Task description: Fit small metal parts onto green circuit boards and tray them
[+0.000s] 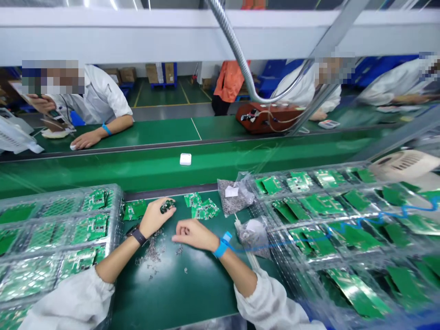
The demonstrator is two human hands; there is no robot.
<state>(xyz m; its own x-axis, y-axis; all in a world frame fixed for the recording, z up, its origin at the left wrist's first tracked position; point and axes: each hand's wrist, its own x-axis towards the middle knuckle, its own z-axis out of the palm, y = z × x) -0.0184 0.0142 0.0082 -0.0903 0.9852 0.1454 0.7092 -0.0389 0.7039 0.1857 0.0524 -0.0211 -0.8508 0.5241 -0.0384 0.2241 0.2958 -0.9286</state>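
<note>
My left hand [155,217] grips a small dark circuit board [167,206] between thumb and fingers, above the green worktop [172,293]. To its right, my right hand [196,233] hovers with its fingers curled in and the fingertips together. Whatever they may hold is too small to make out. Beneath and between the hands lies a loose scatter of tiny metal parts [154,253]. Green circuit boards [205,208] lie just beyond my right hand, and another group of boards [134,210] is left of my left hand.
Clear plastic trays of green boards flank me, a left tray [118,195] and a right tray [280,243]. Two bags of small parts, a far bag [233,201] and a near bag [252,236], border the right tray. A blue coiled cord [360,221] runs from my right wristband. Co-workers sit across the green conveyor [147,172].
</note>
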